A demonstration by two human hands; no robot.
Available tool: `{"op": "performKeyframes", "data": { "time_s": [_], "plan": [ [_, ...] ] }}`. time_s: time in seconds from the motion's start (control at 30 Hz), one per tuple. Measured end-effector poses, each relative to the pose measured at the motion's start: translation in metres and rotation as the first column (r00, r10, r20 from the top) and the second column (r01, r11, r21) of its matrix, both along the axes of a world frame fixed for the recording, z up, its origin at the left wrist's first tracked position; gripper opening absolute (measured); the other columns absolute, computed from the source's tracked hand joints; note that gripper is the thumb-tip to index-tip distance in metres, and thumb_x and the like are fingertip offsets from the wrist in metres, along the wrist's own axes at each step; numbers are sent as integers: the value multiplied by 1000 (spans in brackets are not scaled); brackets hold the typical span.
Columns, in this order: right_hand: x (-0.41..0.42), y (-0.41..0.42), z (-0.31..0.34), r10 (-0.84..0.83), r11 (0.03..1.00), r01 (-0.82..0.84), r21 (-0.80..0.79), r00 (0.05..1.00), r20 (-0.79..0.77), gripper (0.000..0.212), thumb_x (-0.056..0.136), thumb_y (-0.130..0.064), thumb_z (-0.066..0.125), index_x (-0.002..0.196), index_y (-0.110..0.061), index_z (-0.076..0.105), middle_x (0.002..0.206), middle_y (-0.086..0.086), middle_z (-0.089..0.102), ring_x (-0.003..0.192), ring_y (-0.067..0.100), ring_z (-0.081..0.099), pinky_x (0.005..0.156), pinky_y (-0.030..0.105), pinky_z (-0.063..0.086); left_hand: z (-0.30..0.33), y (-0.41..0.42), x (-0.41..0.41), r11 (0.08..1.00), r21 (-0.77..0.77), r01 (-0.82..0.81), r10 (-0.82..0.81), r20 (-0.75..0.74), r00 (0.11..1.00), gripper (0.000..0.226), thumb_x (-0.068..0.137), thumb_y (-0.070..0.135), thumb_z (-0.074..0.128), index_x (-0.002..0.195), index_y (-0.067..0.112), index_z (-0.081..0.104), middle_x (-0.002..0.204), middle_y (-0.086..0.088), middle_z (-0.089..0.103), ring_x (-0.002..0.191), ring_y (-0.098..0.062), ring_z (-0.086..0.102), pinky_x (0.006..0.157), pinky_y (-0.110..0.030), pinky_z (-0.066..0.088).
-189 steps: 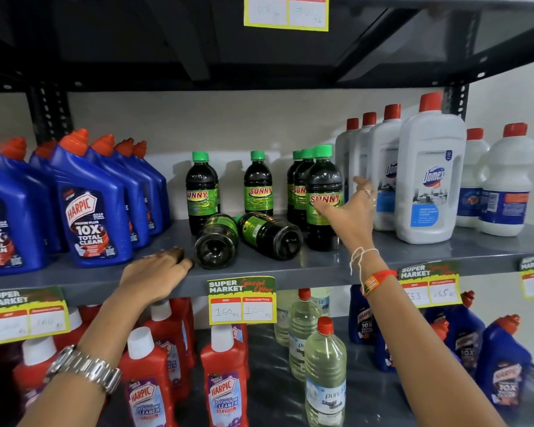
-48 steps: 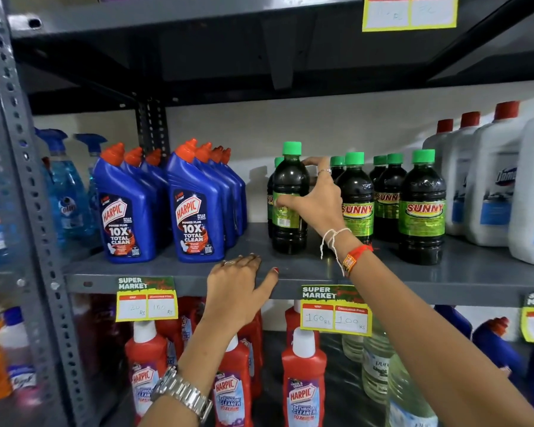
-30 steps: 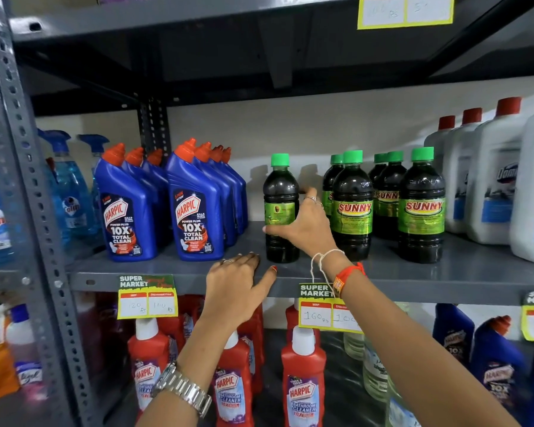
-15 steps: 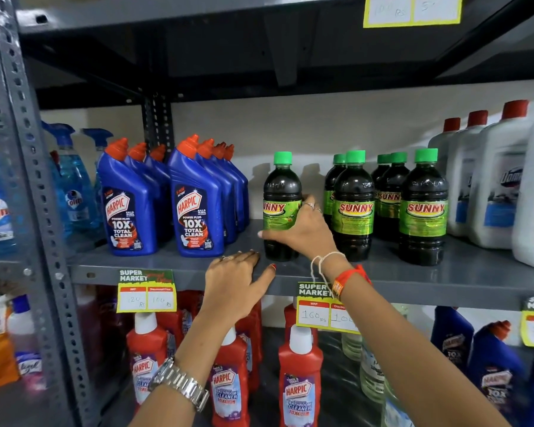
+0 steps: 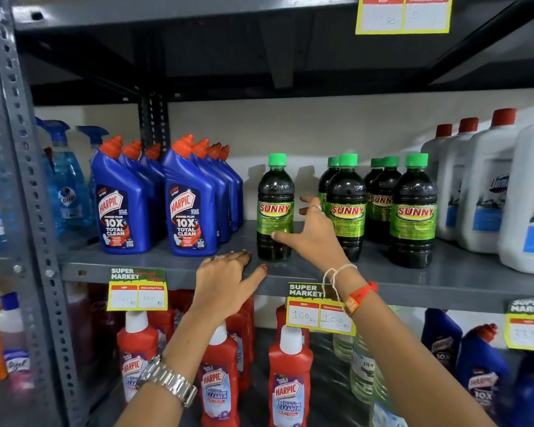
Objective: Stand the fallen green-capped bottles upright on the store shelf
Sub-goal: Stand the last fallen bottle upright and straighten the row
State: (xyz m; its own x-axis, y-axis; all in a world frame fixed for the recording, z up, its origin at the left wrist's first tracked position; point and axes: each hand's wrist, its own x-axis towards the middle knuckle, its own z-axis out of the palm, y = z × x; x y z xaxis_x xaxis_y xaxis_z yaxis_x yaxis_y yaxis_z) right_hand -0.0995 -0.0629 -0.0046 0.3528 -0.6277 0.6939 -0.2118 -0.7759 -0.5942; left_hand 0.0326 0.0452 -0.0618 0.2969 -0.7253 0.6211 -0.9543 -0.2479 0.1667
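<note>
Single head view, close, facing the shelf point(image 5: 444, 280) front, angled slightly down

On my middle shelf point(image 5: 444, 283), one Sunny bottle point(image 5: 275, 208) stands upright alone, Harpic bottles point(image 5: 154, 198) to its left, a cluster of Sunny bottles point(image 5: 379, 208) to its right, Domex jugs point(image 5: 490, 192) further right. My right hand point(image 5: 313, 238) sits between the lone bottle and the cluster, thumb touching the bottle's front. My left hand point(image 5: 225, 282) rests on the shelf edge, just left of and before that bottle. Price tags point(image 5: 319, 309) hang below.
</note>
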Motion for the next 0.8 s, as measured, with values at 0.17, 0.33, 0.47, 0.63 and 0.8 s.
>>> {"op": "performKeyframes", "data": {
  "time_s": [0.17, 0.33, 0.47, 0.63, 0.8],
  "plan": [
    [-49, -2, -6, -295, 951, 308, -41, 936, 191, 46, 66, -19, 75, 106, -20, 54, 91, -2, 64, 80, 15, 61, 72, 30, 52, 12, -2, 3, 998, 62, 18, -3, -234, 972, 64, 80, 61, 44, 136, 29, 43, 136, -3, 56, 122, -25, 52, 95, -36, 40],
    [-75, -13, -4, -385, 916, 400, -41, 902, 193, 57, 61, -18, 79, 111, -13, 51, 102, 7, 56, 94, 24, 55, 85, 38, 48, 38, -18, 2, 924, -264, 276, -382, -633, 673, 68, 77, 18, 70, 138, 16, 39, 144, -12, 45, 129, -26, 44, 109, -42, 35],
    [-78, -24, -12, -294, 955, 294, 37, 956, 3, 84, 59, -20, 84, 127, -1, 37, 127, 17, 46, 118, 31, 42, 101, 34, 35, 45, -32, -5, 909, -232, 346, -397, -736, 548, 76, 68, 7, 76, 134, 10, 40, 140, -13, 49, 124, -26, 49, 110, -47, 36],
    [-80, -37, -19, -200, 951, 209, 228, 978, -59, 79, 68, -17, 80, 129, -3, 32, 123, 16, 58, 116, 31, 53, 89, 26, 38, 40, -37, -7, 935, -209, 287, -347, -710, 613, 64, 68, 8, 76, 126, 6, 50, 128, -15, 59, 116, -27, 57, 106, -46, 41],
    [-78, -40, -18, -206, 943, 213, 255, 977, -54, 78, 68, -17, 80, 130, -7, 34, 123, 15, 58, 114, 30, 54, 94, 30, 39, 42, -41, -7, 941, -217, 261, -335, -717, 611, 60, 69, 4, 75, 125, 3, 52, 126, -17, 60, 116, -28, 57, 106, -46, 41]
  ]
}}
